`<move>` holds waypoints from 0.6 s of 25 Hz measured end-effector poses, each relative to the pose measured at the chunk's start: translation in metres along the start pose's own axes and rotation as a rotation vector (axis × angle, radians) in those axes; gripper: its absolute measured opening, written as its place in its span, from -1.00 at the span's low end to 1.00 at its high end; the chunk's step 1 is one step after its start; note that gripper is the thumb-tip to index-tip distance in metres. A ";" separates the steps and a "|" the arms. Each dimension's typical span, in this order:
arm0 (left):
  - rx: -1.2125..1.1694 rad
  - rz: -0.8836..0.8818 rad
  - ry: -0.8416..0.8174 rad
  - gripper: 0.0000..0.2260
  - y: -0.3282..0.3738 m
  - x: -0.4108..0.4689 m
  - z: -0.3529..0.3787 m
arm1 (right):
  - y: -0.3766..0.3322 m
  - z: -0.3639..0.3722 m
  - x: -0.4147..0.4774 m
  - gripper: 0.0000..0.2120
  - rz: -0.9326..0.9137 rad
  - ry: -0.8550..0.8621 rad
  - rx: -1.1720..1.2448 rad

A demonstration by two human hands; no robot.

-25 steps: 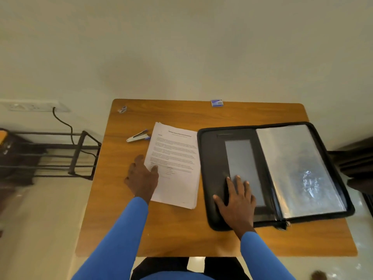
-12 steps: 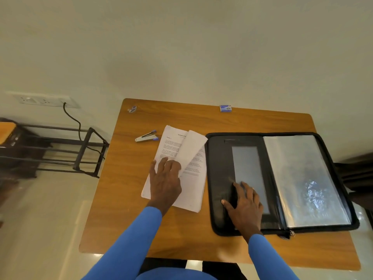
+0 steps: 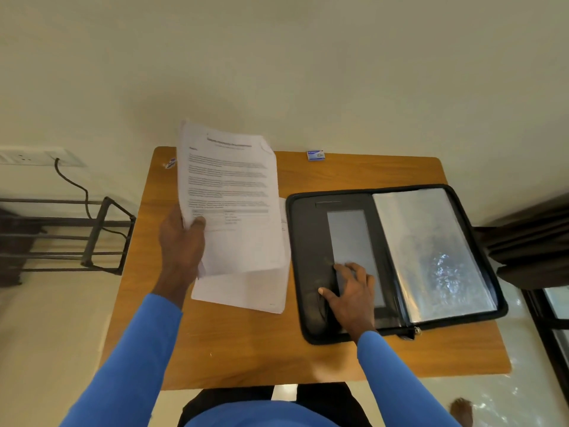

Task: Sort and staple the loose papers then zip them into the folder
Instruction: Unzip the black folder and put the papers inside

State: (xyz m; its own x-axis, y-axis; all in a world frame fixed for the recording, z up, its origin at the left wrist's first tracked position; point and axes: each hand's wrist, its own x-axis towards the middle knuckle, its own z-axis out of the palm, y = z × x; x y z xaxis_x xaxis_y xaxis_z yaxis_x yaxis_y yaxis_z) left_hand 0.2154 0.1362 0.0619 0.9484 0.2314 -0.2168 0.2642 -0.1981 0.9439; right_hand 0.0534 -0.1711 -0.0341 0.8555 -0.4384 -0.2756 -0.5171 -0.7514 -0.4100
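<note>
My left hand (image 3: 181, 245) grips the left edge of a printed sheaf of papers (image 3: 231, 198) and holds it lifted and tilted above the wooden table (image 3: 246, 343). More white sheets (image 3: 246, 291) lie flat on the table under it. The black zip folder (image 3: 308, 303) lies open to the right, with clear plastic sleeves (image 3: 431, 251) on its right half. My right hand (image 3: 354, 291) rests flat on the folder's left inner panel, fingers spread. The stapler seen earlier is hidden behind the lifted papers.
A small blue-and-white box (image 3: 316, 155) sits at the table's far edge, and a small item (image 3: 171, 163) lies at the far left corner. A black metal rack (image 3: 101, 235) stands left of the table, below a wall socket strip (image 3: 37, 157) with a cable.
My left hand has picked up the top papers from the pile and raised them off the table. My right hand has stayed on the folder.
</note>
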 end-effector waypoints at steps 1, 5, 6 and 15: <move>-0.086 -0.030 -0.005 -0.68 -0.001 -0.004 0.005 | 0.000 -0.001 0.002 -0.36 0.011 0.004 0.024; -0.199 -0.187 -0.100 -0.61 -0.026 -0.031 0.042 | 0.002 -0.002 0.009 -0.35 0.040 -0.026 0.031; -0.194 -0.223 -0.109 -0.60 -0.036 -0.036 0.049 | 0.001 -0.002 0.010 -0.38 0.049 -0.020 0.055; 0.019 -0.297 -0.079 -0.60 -0.068 -0.067 0.083 | 0.006 -0.008 0.019 -0.72 0.125 0.067 0.259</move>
State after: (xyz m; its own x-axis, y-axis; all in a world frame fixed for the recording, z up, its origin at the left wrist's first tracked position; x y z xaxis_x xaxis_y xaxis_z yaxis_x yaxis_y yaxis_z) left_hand 0.1481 0.0552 -0.0084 0.8399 0.2073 -0.5016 0.5341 -0.1511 0.8318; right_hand 0.0662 -0.1882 -0.0345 0.7802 -0.5575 -0.2835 -0.6009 -0.5424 -0.5871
